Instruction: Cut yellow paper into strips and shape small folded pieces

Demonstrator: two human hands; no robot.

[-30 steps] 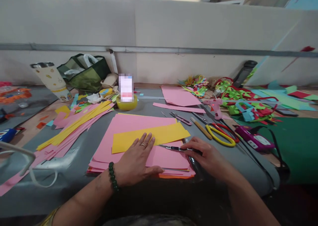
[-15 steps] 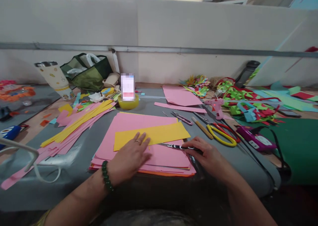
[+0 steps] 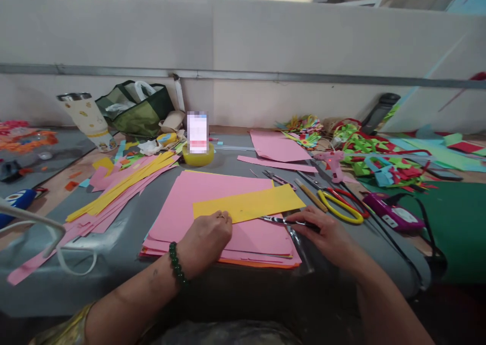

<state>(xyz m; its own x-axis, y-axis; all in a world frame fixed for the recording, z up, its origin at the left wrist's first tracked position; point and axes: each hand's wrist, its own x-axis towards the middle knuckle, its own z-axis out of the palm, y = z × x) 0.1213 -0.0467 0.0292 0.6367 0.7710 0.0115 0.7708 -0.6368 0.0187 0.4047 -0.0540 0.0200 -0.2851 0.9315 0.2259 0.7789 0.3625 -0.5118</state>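
A wide strip of yellow paper (image 3: 250,203) lies slanted across a stack of pink paper (image 3: 174,203). My left hand (image 3: 210,236) has its fingers curled at the strip's lower left edge and grips it there; the fingertips are partly hidden. A ring and a green bead bracelet are on this arm. My right hand (image 3: 317,228) is closed around what looks like a utility knife (image 3: 277,220), with a dark handle and a thin silvery blade. Its blade points left, along the strip's lower right edge, over the stack.
Right of the stack lie yellow-and-red scissors (image 3: 339,208), a wooden-coloured stick (image 3: 309,196) and a pink glue gun (image 3: 332,164). Cut yellow and pink strips (image 3: 125,185) spread on the left. A phone (image 3: 198,132) stands in a yellow tape roll (image 3: 198,156) behind the stack.
The yellow strip has shifted right and slightly up across the pink stack. My left hand has gone from fingers laid flat to curled. The right hand and its tool moved slightly right.
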